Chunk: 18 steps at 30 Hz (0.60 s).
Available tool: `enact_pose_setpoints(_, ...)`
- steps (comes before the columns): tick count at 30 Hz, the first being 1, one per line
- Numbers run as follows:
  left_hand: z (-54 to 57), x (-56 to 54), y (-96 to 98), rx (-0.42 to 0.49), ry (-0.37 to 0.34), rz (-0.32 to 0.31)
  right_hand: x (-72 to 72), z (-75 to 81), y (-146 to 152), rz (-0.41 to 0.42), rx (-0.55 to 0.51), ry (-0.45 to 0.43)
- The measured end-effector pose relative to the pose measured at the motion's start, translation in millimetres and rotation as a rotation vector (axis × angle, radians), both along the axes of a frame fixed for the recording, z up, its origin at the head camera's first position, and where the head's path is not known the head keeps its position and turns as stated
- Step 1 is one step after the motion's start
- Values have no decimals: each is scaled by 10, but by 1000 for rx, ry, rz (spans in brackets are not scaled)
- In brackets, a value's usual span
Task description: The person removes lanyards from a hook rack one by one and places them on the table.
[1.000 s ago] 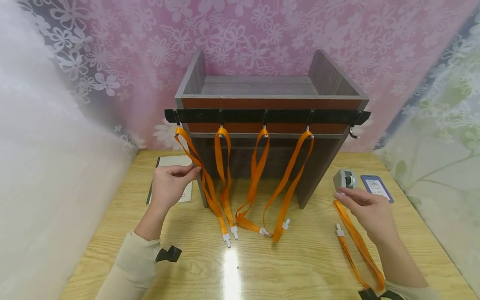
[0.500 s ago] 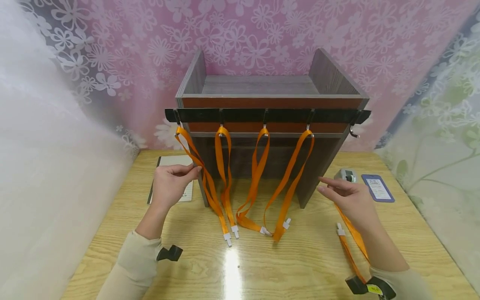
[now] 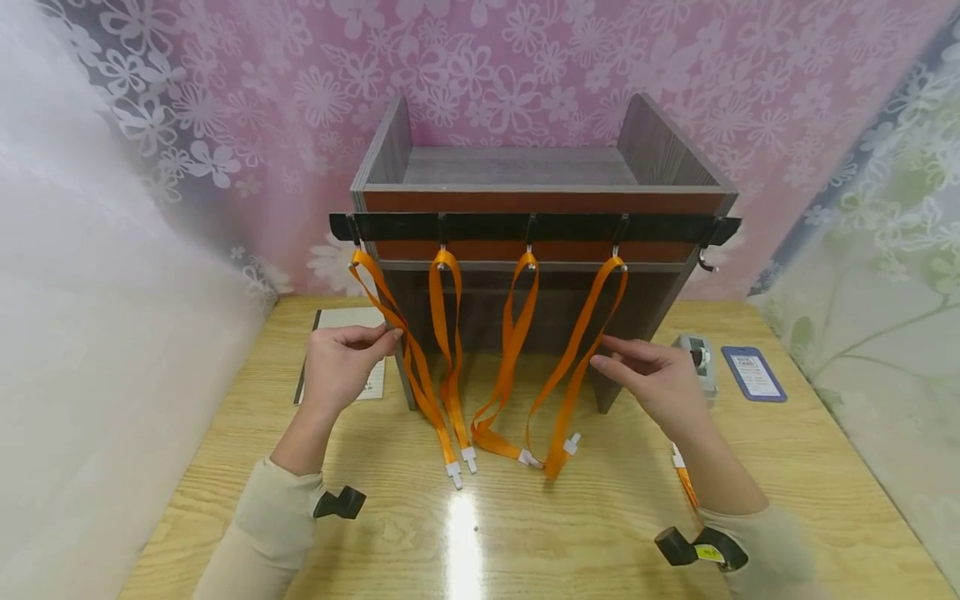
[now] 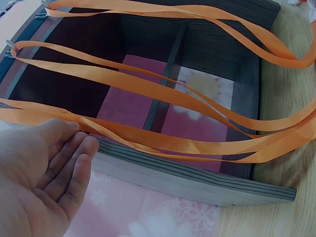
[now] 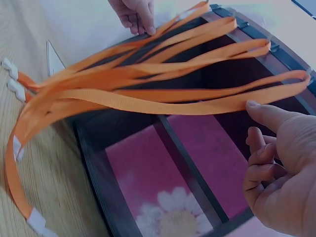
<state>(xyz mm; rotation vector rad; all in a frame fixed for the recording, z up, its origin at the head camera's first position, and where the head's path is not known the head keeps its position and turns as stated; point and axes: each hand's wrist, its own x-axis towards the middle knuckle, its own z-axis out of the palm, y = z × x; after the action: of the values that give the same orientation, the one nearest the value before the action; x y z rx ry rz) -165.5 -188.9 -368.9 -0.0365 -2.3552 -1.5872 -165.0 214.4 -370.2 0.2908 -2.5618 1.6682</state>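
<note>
Four flat orange lanyards are hanging along the front of the grey shelf (image 3: 540, 202), each looped over a hook on the black rail (image 3: 487, 227). Their ribbon is looking bright and matte, with a fine ribbed weave showing in the wrist views, and white clips (image 3: 454, 476) are finishing the lower ends on the table (image 3: 390, 550) in front of the shelf. The leftmost lanyard (image 3: 427, 404) is running slantwise past the shelf's left panel, its two strands crossing and twisting; the second lanyard (image 3: 438, 304) is dropping in a narrow loop, the third lanyard (image 3: 512, 358) is curling into a bend at the shelf's foot, and the fourth lanyard (image 3: 572, 396) is spreading into a wider loop and folding back below. At the shelf's left panel the left hand (image 3: 337, 367) is pinching the leftmost lanyard between thumb and forefinger, its other fingers curling in close together. Before the shelf's right panel the right hand (image 3: 660, 383) is holding its thumb tip at the edge of the fourth lanyard, the fingers bending loosely and standing apart from the thumb; whether the thumb is touching the ribbon, I cannot tell. Right of the shelf, a fifth lanyard (image 3: 687, 487) is lying mostly hidden beneath the right forearm, near a grey device (image 3: 707, 375) and a blue badge holder (image 3: 753, 373).
</note>
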Motion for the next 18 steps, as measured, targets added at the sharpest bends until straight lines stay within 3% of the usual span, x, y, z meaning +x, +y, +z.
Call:
enact_pose_setpoints(7,-3,10,1,7,-4,2,-28,-5,-169,71,-56,69)
enact_pose_setpoints(18,6,9,0,13,-3,2,-2,26,-364,97,-107,88)
